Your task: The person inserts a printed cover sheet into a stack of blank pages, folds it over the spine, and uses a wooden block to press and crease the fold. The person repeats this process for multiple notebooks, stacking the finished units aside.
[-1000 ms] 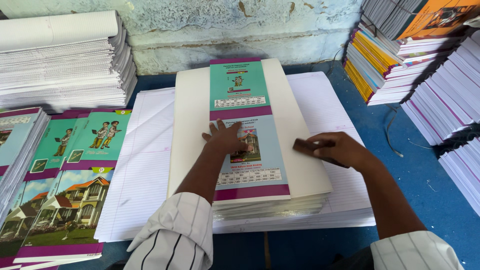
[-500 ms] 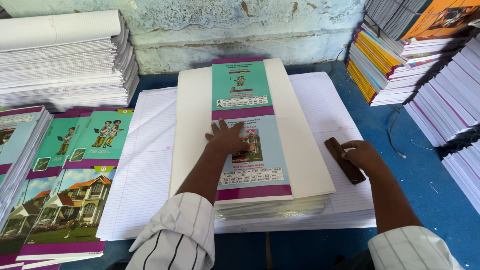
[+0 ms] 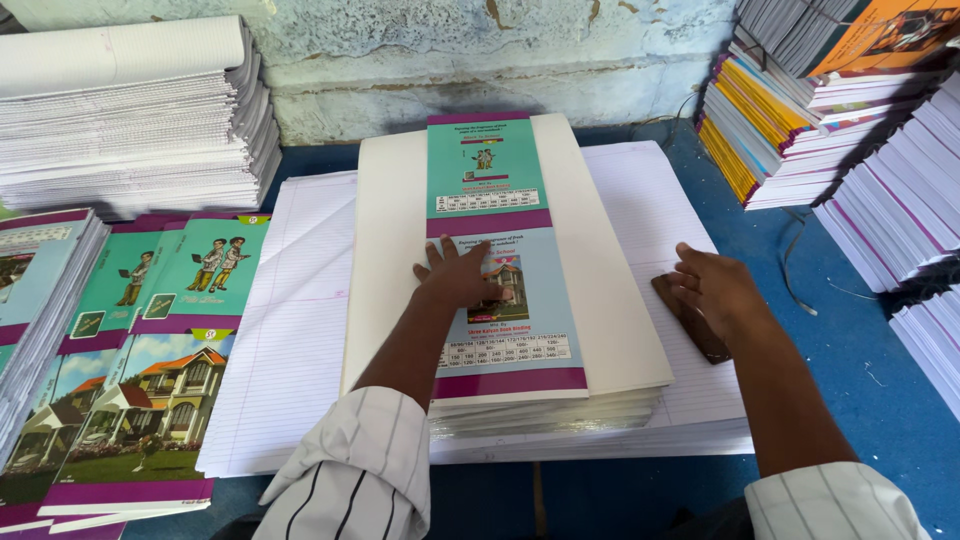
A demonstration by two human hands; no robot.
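My left hand (image 3: 458,277) lies flat, fingers spread, on a printed teal and purple cover sheet (image 3: 497,250) that tops a stack of cream sheets (image 3: 610,300). That stack rests on a wider layer of white ruled paper (image 3: 290,330). My right hand (image 3: 715,290) rests on a dark brown wooden block (image 3: 690,320), which lies on the ruled paper just right of the stack. Both sleeves are white with thin stripes.
Printed covers with house pictures (image 3: 130,400) are piled at the left. A tall heap of white folded sheets (image 3: 130,120) stands at the back left. Stacks of bound notebooks (image 3: 790,130) fill the right side on the blue floor (image 3: 880,380). A rough wall (image 3: 480,50) is behind.
My right hand has slid the wooden block off the cream stack, rightward and down onto the ruled paper. My left hand has stayed pressed on the cover.
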